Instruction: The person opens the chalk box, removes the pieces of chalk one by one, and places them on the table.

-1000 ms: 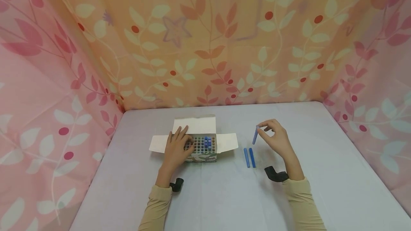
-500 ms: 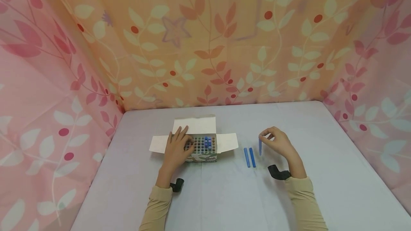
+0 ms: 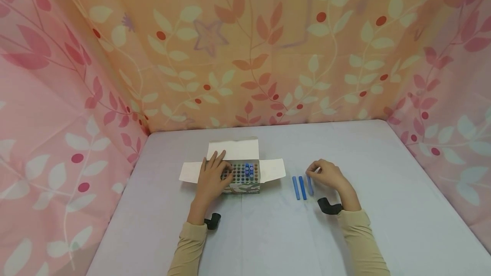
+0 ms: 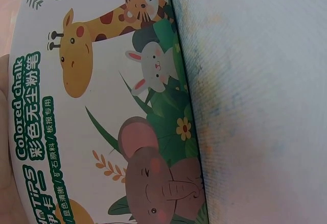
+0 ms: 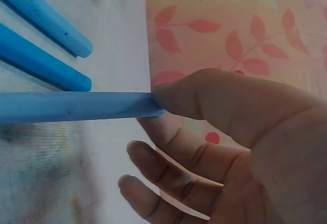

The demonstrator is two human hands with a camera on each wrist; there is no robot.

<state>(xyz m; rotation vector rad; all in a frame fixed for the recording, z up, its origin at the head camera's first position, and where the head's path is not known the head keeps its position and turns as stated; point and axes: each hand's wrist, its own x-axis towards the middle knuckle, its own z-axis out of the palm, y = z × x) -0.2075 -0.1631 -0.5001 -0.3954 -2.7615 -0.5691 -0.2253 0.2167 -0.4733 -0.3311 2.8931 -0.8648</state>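
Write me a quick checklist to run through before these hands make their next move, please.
1. Held blue chalk pinched near one end by the right hand: ok.
2. Its lower end touching the table: cannot tell.
3. Two other blue sticks lying beside it, apart from each other: ok.
4. Box open, flaps spread: ok.
5. Left hand on the box: ok.
6. All holes uncovered: not ok; the left hand hides some.

box (image 3: 241,189) on table (image 3: 268,233) | two chalks (image 3: 302,188) to its right | third chalk (image 5: 76,106) in right hand (image 3: 329,175), further right
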